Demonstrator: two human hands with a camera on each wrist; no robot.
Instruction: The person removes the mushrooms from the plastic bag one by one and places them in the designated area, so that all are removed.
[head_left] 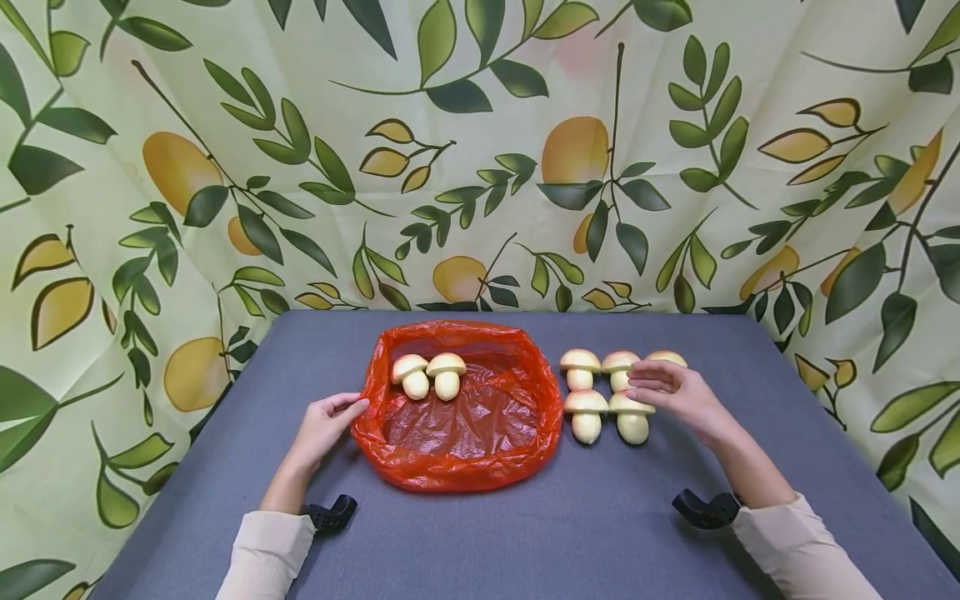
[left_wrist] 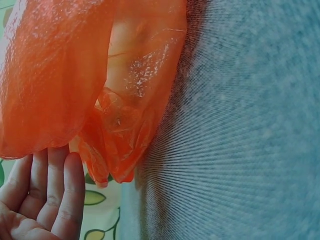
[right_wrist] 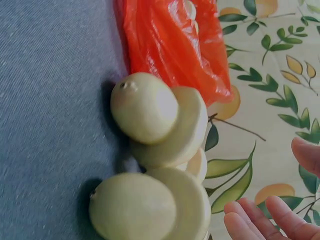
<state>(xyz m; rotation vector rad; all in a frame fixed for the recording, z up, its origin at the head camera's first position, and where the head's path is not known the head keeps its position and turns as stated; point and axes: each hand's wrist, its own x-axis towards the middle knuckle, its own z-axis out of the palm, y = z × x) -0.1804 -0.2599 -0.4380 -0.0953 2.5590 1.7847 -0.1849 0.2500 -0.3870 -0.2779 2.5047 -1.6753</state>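
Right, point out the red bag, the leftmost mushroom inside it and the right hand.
Red bag (head_left: 459, 476), head view: its front side.
Leftmost mushroom (head_left: 409, 370), head view: its cap.
Right hand (head_left: 680, 395), head view: middle of the hand.

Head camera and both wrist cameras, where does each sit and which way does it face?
Head: worn there, facing forward and down at the red bag, mushrooms and table; left hand, right hand and forearms show.
Left wrist: worn there, facing the bag's side; left hand partly shows.
Right wrist: worn there, facing the nearer mushrooms, bag beyond; right hand partly shows.
Head and right wrist share the bag and mushrooms outside it.
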